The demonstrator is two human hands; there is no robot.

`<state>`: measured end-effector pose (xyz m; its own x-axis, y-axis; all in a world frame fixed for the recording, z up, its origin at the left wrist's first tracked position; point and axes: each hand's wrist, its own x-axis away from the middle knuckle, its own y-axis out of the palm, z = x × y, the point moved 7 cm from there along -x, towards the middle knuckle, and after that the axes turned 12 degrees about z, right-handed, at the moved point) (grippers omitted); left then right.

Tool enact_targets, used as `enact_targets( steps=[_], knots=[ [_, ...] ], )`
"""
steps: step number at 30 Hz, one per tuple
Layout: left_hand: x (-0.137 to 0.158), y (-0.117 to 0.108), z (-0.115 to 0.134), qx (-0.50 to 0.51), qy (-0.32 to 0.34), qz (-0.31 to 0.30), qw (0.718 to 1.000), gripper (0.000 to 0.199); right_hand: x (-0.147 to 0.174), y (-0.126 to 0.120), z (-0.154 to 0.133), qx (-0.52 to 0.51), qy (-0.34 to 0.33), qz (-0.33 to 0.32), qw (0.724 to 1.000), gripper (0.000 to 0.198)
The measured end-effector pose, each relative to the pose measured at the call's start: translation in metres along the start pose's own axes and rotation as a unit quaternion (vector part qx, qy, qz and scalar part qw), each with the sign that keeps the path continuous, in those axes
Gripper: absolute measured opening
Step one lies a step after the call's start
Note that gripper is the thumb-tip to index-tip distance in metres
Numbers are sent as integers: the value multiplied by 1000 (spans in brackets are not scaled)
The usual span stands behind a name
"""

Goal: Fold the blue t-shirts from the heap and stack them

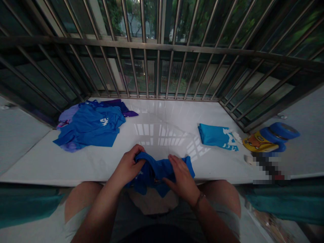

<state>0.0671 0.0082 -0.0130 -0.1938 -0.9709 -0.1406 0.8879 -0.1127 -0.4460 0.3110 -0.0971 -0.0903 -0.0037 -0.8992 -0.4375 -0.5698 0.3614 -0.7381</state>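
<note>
A dark blue T-shirt (163, 167) lies bunched at the front edge of the white ledge, its lower part hanging over towards my lap. My left hand (133, 163) is closed on its left side, thumb and fingers gripping a raised fold. On the right part of the cloth rests my right hand (181, 175), fingers stretched out and thumb apart. What looks like a sleeve sticks out beyond that hand. Farther right, a folded light blue garment (215, 135) with a white print lies flat on the ledge.
A loose heap of blue and purple clothes (98, 123) lies at the left of the ledge (152, 118). At the right stand a yellow and blue container (263, 140) and a pixelated dark object (269, 167). Metal window bars (159, 74) close off the back.
</note>
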Motion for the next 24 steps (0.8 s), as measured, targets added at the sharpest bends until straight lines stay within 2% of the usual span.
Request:
enact_targets(
  steps=[1, 3, 5, 6, 8, 10, 13, 15, 19, 22, 24],
  knots=[
    [-1, 2, 1, -18, 6, 6, 1000, 17, 2, 13, -7, 5, -17, -38, 999, 77],
    [-3, 2, 3, -49, 24, 17, 998, 23, 4, 30, -10, 11, -17, -71, 997, 54],
    [-4, -4, 3, -76, 46, 22, 996, 28, 3, 33, -5, -1, 4, -62, 998, 23],
    [-5, -9, 2, -88, 55, 24, 994, 30, 3, 30, -2, -15, 16, -50, 999, 19],
    [-7, -20, -5, -113, 67, 25, 991, 30, 2, 17, 7, -48, 50, -9, 998, 28],
    [-10, -31, -19, -139, 72, 21, 987, 31, 3, -3, 19, -76, 113, 50, 990, 38],
    [-12, -40, -45, -170, 75, 7, 983, 35, 7, -43, 34, -85, 219, 146, 961, 49],
    [-11, -41, -61, -182, 74, -1, 981, 31, 7, -70, 35, -78, 240, 188, 949, 51],
    [-3, -39, -76, -174, 47, -9, 984, 24, 3, -114, 28, -31, 186, 208, 960, 47],
    [8, -44, -74, -136, 11, -26, 990, 29, 7, -139, 25, 49, 109, 200, 973, 43],
    [14, -55, -69, -96, -1, -15, 995, 33, 13, -156, 24, 109, 53, 209, 970, 41]
  ],
)
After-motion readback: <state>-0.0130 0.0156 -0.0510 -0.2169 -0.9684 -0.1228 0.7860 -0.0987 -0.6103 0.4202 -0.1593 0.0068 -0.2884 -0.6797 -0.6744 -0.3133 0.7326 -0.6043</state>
